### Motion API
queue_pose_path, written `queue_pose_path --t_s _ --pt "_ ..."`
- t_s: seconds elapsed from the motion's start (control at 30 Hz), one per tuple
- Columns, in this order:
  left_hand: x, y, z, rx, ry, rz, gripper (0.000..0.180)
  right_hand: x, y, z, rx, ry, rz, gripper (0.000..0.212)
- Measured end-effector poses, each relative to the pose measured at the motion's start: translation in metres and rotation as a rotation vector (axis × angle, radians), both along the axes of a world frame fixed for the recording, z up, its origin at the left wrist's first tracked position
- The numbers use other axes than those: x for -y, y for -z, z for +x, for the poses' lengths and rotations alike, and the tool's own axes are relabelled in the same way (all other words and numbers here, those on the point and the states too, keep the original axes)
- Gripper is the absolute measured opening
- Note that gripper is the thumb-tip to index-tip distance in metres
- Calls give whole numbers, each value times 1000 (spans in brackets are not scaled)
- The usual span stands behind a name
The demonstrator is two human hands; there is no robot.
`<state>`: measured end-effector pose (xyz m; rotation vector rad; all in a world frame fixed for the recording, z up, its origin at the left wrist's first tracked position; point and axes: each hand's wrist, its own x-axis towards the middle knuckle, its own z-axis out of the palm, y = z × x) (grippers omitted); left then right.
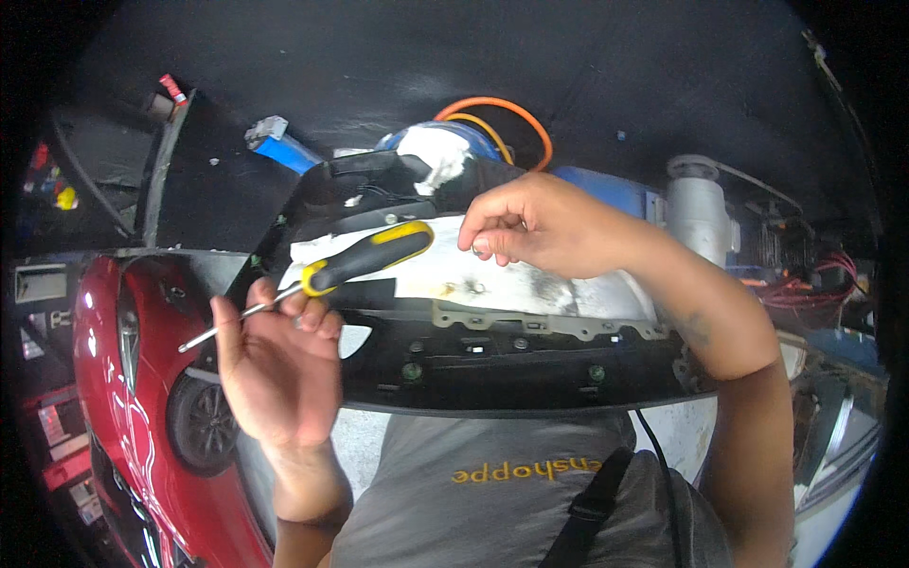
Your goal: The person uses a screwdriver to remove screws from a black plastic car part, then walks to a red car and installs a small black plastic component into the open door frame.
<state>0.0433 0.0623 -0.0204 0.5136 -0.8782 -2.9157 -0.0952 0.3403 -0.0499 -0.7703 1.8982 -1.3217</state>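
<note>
My left hand (284, 383) is turned palm up, its fingers closed around the thin metal shaft of a screwdriver (371, 257). The black-and-yellow handle points up to the right, and the bare tip sticks out to the left past my thumb. My right hand (535, 225) is pinched above a white sheet (502, 275); whatever its fingertips hold is too small to make out. Below both hands lies a large black plastic panel (502, 369), apparently car trim, with clips and small fasteners. The white sheet and a pale perforated strip (544, 325) lie along its middle.
At the left stands a red car (142, 369). Behind the panel are a blue container with white material (440, 156), an orange hose (530, 118) and a blue-handled tool (284, 151). A silver cylinder (696, 208) and reddish cables (814, 289) sit at the right.
</note>
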Motion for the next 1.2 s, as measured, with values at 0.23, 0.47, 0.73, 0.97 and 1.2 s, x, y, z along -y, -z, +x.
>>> queue_pose_path --t_s 0.23,0.47,0.73,0.97,1.2 --pt "8 2 10 -24 88 -65 47 -66 42 18 285 29 78 18" --pt "2 -7 4 -36 92 -127 53 -101 34 36 447 60 139 21" --pt "3 -11 -1 -69 130 -142 54 -119 37 54 378 -91 142 17" --pt "5 -9 -2 -37 104 -116 54 -110 34 53 330 -77 220 17" --pt "6 -9 -2 -53 94 -84 52 -108 42 53 320 -104 217 19"
